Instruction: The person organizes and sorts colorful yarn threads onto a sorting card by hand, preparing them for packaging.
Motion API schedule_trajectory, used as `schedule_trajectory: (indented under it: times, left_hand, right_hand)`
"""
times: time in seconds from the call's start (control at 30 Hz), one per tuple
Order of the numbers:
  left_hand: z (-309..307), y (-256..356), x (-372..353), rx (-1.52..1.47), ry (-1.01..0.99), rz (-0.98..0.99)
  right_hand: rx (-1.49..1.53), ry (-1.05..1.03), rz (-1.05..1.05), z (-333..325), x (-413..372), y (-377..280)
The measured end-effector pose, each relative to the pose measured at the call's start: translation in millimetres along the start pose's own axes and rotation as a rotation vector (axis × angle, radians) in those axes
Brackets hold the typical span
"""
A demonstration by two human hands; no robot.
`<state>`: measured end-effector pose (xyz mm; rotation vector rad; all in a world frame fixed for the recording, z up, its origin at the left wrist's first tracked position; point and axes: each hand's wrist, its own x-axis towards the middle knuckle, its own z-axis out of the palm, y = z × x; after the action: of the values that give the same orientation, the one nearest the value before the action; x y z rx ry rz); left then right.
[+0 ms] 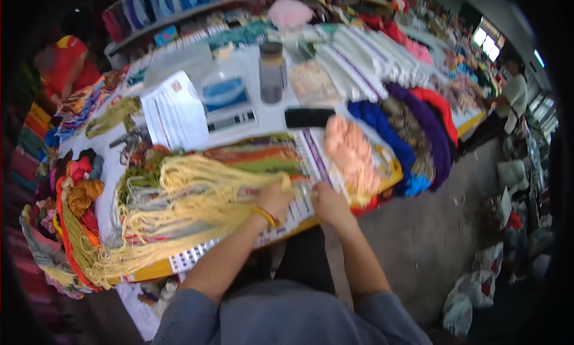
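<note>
A long bundle of pale yellow yarn (203,180) spreads across the near part of the table, its loose strands trailing left. My left hand (275,199) is closed on the right end of this bundle; a yellow and red band circles the wrist. Just to the right, my right hand (327,202) is closed, fingers bent, beside a printed strip (299,212) along the table edge. What it holds is blurred. Green, rust and grey yarns (263,156) lie under and behind the yellow bundle. A peach yarn skein (351,153) rests right of my right hand.
Behind the yarn are a printed sheet (173,113), a scale with a blue dish (224,92), a dark-lidded bottle (271,76) and a black phone-like object (309,118). Blue and purple skeins (427,130) lie right. People stand at left (69,67) and far right (513,94).
</note>
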<state>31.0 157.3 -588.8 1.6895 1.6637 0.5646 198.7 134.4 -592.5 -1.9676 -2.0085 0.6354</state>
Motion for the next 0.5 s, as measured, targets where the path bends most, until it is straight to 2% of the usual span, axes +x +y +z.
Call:
schedule_trajectory:
  times: [0.1, 0.2, 0.27, 0.4, 0.43, 0.47, 0.5]
  left_hand:
    - [5.7, -26.9, 10.1, -0.136, -0.111, 0.027]
    - [-3.7, -21.9, 9.7, -0.259, -0.183, 0.052]
    - [-6.4, -19.3, 10.1, -0.280, -0.247, -0.006]
    - [4.0, -13.4, 4.6, -0.141, -0.066, 0.081]
    - [1.0, -4.0, -5.7, -0.385, -0.135, -0.006]
    - [-3.9, -0.2, -13.0, -0.378, -0.154, -0.004]
    - [-10.2, 1.5, -18.6, -0.782, -0.377, -0.134]
  right_hand:
    - [-0.023, 0.061, -0.068, 8.8, 0.5, 9.7]
    - [-0.015, 0.083, -0.051, 5.1, -5.6, 3.8]
    - [-0.024, 0.093, -0.051, 3.7, -7.6, -0.4]
    - [0.022, 0.165, -0.061, 6.7, -11.9, 2.9]
    - [0.036, 0.213, -0.092, 8.4, -13.3, 4.6]
    - [0.041, 0.215, -0.073, 11.0, -14.7, 6.9]
    - [0.055, 0.263, -0.097, 14.6, -15.6, 9.6]
